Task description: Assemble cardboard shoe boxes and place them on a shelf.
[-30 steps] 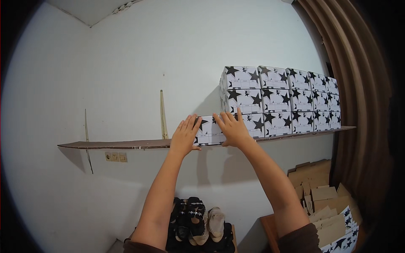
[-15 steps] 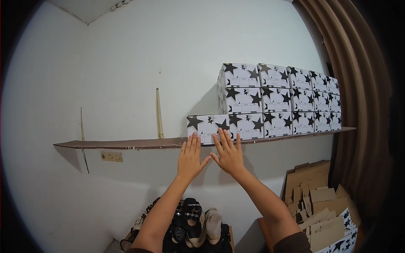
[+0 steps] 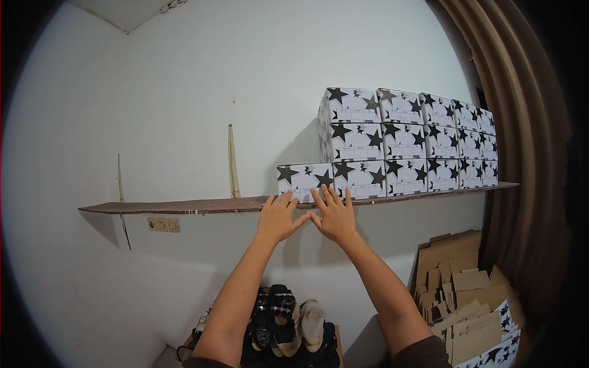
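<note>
A white cardboard box with black stars sits on the brown wall shelf, at the left end of the bottom row. My left hand is open, its fingertips at the lower left of that box's front. Beside it, my right hand spreads its fingers over the lower right of the front, near the seam with the neighbouring box. Neither hand grasps anything. Whether the fingertips press on the cardboard is hard to tell. More matching boxes stand stacked three high to the right.
Below the shelf, several shoes rest on a rack. Flattened brown cardboard leans in a pile at the lower right. A brown curtain hangs along the right side. Wall sockets sit under the shelf, and a yellowish bracket rises above it.
The leftmost box has slid back from the shelf's front edge and now lines up more closely with its row. Both hands stay in front of it, fingers a little more bent.
</note>
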{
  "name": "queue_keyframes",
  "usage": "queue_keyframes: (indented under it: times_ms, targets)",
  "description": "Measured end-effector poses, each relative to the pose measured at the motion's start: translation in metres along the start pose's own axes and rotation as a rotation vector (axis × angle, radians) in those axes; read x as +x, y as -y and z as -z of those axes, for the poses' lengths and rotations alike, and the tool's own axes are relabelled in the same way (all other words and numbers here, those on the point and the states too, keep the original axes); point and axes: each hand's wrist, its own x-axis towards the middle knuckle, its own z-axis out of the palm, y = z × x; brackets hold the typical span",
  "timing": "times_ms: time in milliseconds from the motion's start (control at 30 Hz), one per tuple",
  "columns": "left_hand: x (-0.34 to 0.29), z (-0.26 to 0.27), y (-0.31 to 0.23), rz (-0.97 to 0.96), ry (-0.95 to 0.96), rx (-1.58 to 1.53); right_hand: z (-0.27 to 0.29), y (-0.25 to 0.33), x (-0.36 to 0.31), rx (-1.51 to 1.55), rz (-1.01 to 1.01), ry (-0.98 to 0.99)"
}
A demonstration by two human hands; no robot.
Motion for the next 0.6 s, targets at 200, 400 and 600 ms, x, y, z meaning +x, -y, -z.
queue_keyframes:
  times_ms: [200,400,600]
  targets:
    - [-0.039,0.003,-0.041,0.016,-0.102,0.037,0.04,0.02,-0.046,0.034,-0.069,-0.027]
    - [-0.155,-0.017,-0.129,0.026,0.004,-0.137,0.089,0.055,-0.178,0.063,-0.32,0.246]
    - [-0.272,-0.032,-0.257,-0.074,0.39,-0.443,0.172,0.07,-0.34,-0.039,-0.634,0.89]
